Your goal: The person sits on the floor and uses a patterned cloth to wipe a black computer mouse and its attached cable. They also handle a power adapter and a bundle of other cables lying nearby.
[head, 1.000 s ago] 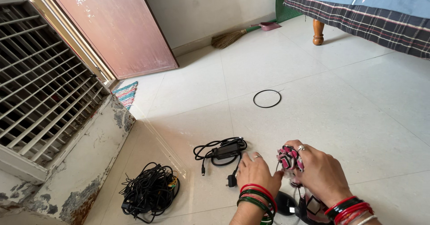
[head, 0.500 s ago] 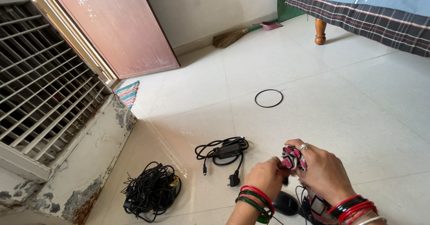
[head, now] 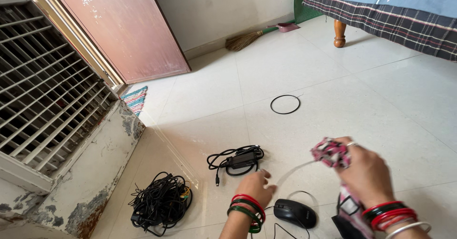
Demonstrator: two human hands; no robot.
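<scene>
My right hand point(head: 364, 172) is closed around a pink, black and white patterned cloth point(head: 331, 152), which hangs down past my wrist. A thin pale strip point(head: 291, 172) runs from that cloth to my left hand point(head: 257, 185), whose fingertips pinch its end low over the floor. Both wrists wear red and green bangles. A black computer mouse point(head: 295, 213) with its thin cable lies on the tiles between my forearms. Just ahead of my left hand sits a black power adapter with its coiled cord point(head: 236, 159).
A tangled heap of black cables point(head: 160, 204) lies at the left by a worn step. A thin black ring point(head: 285, 104) rests on the tiles farther out. A metal grille, a reddish door, a broom point(head: 247, 38) and a bed point(head: 395, 8) border the floor.
My hands have drawn apart: the right rose to the right with the cloth, the left dropped toward the floor, stretching the pale strip between them. The mouse now shows between my arms.
</scene>
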